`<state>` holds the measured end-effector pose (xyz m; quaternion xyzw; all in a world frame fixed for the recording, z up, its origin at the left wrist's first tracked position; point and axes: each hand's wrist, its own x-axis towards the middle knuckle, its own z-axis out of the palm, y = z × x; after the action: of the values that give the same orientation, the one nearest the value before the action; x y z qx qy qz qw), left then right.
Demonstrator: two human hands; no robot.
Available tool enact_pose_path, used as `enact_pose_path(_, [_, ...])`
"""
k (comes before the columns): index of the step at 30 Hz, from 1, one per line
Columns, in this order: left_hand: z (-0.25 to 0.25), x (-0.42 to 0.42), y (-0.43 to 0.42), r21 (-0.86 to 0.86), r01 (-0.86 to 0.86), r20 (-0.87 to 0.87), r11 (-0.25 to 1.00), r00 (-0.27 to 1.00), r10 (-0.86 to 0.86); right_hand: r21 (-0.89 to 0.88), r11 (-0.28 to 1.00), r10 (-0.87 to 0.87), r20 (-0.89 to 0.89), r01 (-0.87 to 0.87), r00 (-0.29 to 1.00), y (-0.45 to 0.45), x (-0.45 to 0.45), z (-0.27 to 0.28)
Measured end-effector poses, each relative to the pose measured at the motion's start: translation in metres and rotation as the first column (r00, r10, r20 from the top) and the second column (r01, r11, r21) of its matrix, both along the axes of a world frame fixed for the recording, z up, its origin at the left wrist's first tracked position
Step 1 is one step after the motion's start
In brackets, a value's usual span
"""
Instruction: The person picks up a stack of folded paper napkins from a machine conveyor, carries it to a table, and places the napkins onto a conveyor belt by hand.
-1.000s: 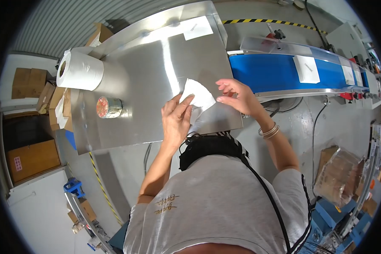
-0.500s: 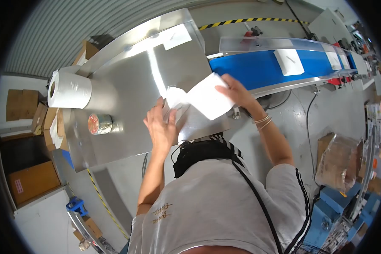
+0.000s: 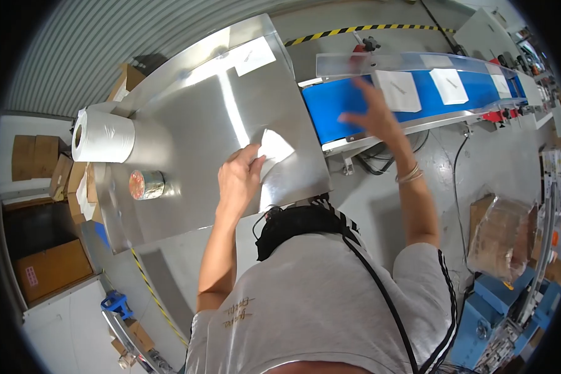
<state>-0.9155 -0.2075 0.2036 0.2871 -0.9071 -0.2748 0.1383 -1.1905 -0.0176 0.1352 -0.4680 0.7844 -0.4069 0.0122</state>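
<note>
My left hand (image 3: 240, 177) pinches a small white folded sheet (image 3: 275, 146) over the front part of the metal table (image 3: 193, 143). Over the near end of the blue conveyor belt (image 3: 333, 112), my right hand (image 3: 377, 115) is raised with its fingers spread, somewhat blurred, holding nothing. Just beyond it on the belt lies a white square packet (image 3: 397, 91) with small print. Another white packet (image 3: 449, 86) lies farther along, and one more (image 3: 500, 86) is near the far end.
A big white roll (image 3: 104, 135) and a roll of shiny tape (image 3: 146, 184) stand at the table's left. A printed white sheet (image 3: 254, 57) lies at its back. A clear guard (image 3: 417, 63) runs along the belt. Cardboard boxes (image 3: 53, 271) are at the far left.
My right hand has let go of a white square piece, now on the belt, and opened. The belt's packets have shifted. My left hand keeps near the same spot, now pinching the white sheet.
</note>
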Motion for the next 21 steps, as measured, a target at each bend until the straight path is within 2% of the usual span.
enact_pose_path(1, [-0.002, -0.004, 0.001, 0.020, 0.033, -0.013, 0.999, 0.999, -0.033, -0.045, 0.977, 0.212, 0.147, -0.207, 0.966, -0.008, 0.024, 0.009])
enact_pose_path(3, [-0.007, -0.013, 0.002, 0.059, 0.110, -0.052, 0.992, 0.993, -0.107, 0.020, 0.912, 0.410, 0.021, -0.410, 0.912, -0.027, 0.056, 0.012])
enact_pose_path(5, [-0.004, -0.022, 0.006, 0.092, 0.175, -0.056, 0.980, 0.984, -0.170, -0.013, 0.895, 0.444, 0.094, -0.445, 0.891, -0.039, 0.075, 0.023])
enact_pose_path(6, [-0.003, -0.026, 0.008, 0.109, 0.213, -0.059, 0.971, 0.977, -0.207, -0.002, 0.872, 0.467, 0.303, -0.490, 0.831, -0.040, 0.073, 0.020])
enact_pose_path(8, [-0.005, -0.032, 0.010, 0.303, 0.160, -0.042, 0.939, 0.987, -0.154, -0.021, 0.821, 0.435, 0.670, -0.571, 0.602, -0.040, 0.063, 0.001])
enact_pose_path(9, [-0.006, -0.034, 0.011, 0.395, 0.127, -0.028, 0.910, 0.992, -0.126, -0.039, 0.875, 0.370, 0.697, -0.482, 0.615, -0.037, 0.057, -0.003])
enact_pose_path(12, [-0.020, -0.040, 0.012, 0.402, 0.055, -0.087, 0.914, 0.996, -0.022, -0.063, 0.977, 0.178, 0.758, -0.202, 0.627, -0.025, 0.033, -0.018])
enact_pose_path(14, [-0.020, -0.038, 0.013, 0.415, 0.027, -0.012, 0.909, 1.000, -0.024, -0.057, 0.998, 0.048, 0.776, -0.007, 0.629, -0.014, -0.001, -0.031])
enact_pose_path(17, [-0.039, -0.036, 0.016, 0.437, 0.068, -0.009, 0.897, 0.997, -0.072, 0.141, 0.962, -0.264, 0.690, 0.233, 0.673, 0.007, -0.058, -0.034])
enact_pose_path(19, [-0.046, -0.037, 0.017, 0.431, 0.091, 0.009, 0.898, 0.994, -0.105, 0.208, 0.902, -0.432, 0.400, 0.379, 0.809, 0.021, -0.079, -0.029])
enact_pose_path(20, [-0.048, -0.037, 0.017, 0.425, 0.105, 0.015, 0.899, 0.992, -0.123, 0.220, 0.862, -0.501, 0.232, 0.457, 0.833, 0.030, -0.085, -0.027])
enact_pose_path(21, [-0.050, -0.038, 0.017, 0.415, 0.107, 0.033, 0.904, 0.991, -0.133, 0.086, 0.823, -0.567, 0.047, 0.562, 0.822, 0.041, -0.091, -0.034])
